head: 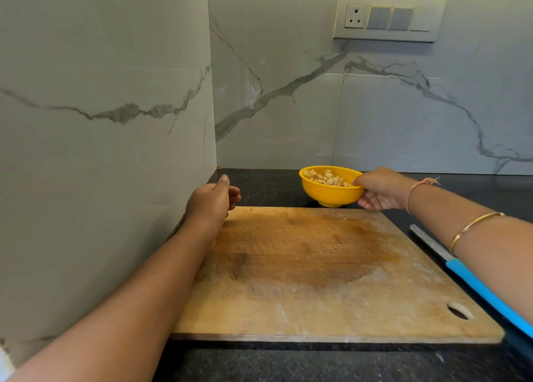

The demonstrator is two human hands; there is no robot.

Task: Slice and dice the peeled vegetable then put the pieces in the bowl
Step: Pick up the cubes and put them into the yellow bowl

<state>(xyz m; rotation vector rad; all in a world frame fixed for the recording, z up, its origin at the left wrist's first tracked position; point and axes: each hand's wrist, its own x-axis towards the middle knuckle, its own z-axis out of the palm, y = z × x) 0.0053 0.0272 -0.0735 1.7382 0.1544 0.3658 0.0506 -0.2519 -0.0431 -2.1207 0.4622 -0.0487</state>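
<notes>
Holding yellow bowl (328,192) by its right rim: right hand (380,191), grip closed on it, thumb over the rim, fingers underneath. All diced pieces (327,178) sit in the bowl, just past the far edge of the cutting board (317,266). The left hand (213,199) is over the board's far-left corner, grip loose, fingers half curled, holding nothing. Right of board, blue-handled knife (461,269) lies on bench (259,185).

Two walls meet in a corner, the left wall (101,64) and the back wall (288,49), both clad in pale grey slabs with dark marble veins. High on the back wall sits a switch plate (389,17) with a socket and grey rockers. Below runs a black speckled countertop (259,361) in soft, even light.
</notes>
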